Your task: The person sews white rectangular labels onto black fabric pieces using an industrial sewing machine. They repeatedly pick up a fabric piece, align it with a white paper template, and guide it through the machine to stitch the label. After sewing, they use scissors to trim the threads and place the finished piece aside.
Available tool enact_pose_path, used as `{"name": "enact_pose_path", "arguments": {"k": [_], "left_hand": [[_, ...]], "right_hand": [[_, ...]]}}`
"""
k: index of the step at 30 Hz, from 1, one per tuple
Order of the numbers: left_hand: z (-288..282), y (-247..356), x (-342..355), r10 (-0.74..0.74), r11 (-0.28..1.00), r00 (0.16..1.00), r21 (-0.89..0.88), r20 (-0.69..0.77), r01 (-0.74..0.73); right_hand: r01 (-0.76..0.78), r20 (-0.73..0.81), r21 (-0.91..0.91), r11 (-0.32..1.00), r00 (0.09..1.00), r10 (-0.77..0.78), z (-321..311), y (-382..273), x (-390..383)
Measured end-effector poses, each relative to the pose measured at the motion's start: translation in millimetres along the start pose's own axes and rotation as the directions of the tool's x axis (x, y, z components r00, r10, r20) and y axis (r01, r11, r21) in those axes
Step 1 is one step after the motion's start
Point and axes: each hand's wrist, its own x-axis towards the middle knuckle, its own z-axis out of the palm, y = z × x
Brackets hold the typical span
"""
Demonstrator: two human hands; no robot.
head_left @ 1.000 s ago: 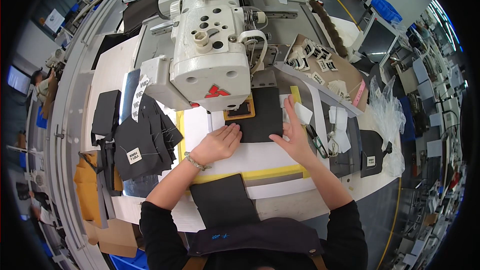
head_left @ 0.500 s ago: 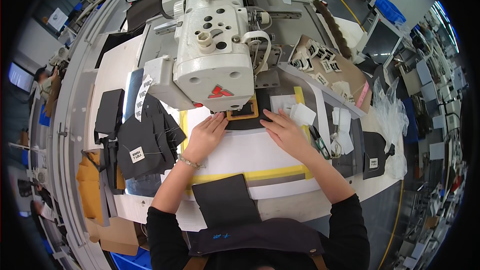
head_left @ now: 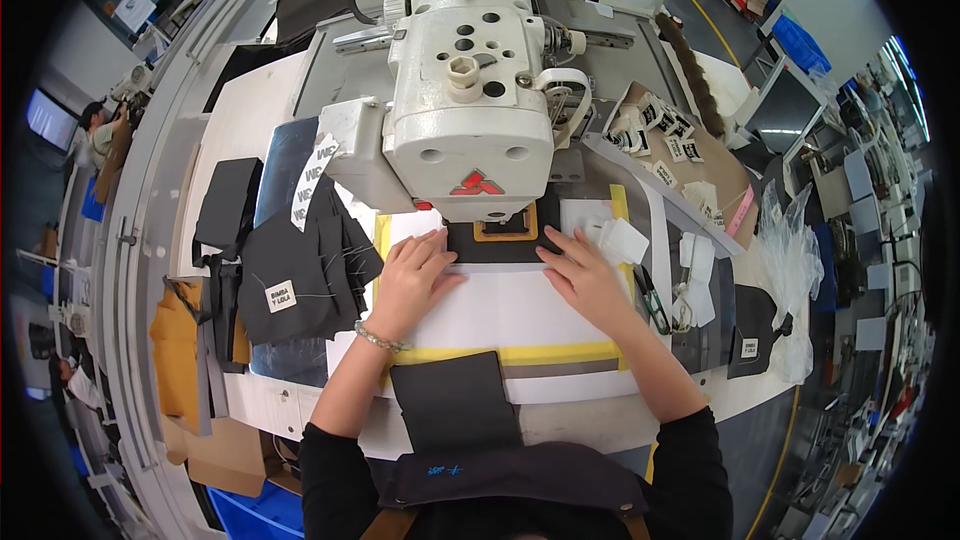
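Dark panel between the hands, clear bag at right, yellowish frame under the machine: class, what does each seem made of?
Dark panel: perhaps leather or coated fabric; surface even, dull.
Clear bag: thin, glossy plastic, judging by creases and highlights.
Yellowish frame: metal or plastic, unclear; edges look crisp.

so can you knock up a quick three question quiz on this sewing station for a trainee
1. Multiple choice: which wrist wears the beaded bracelet?
a) left
b) right
c) both

2. True or false: the left hand lies to the left of the orange frame over the black panel, and the right hand lies to its right.

3. Fill in the blank: in this view, the open box of loose labels stands to the ____ of the sewing machine head.

Key: 1. a; 2. true; 3. right.
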Motion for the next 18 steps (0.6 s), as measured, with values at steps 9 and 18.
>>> {"name": "enact_pose_path", "arguments": {"k": [9, 18], "left_hand": [[1.6, -1.3, -1.4, -0.006, 1.0, 0.999, -0.024, -0.039, 0.005], [5.6, -0.3, -5.9, 0.066, 0.996, 0.996, 0.059, -0.057, -0.063]], "right_hand": [[-0.025, -0.017, 0.076, 0.997, 1.0, 0.026, -0.5, -0.4, 1.5], [0.012, -0.024, -0.038, 0.999, 1.0, -0.013, -7.0, -3.3, 3.3]]}}
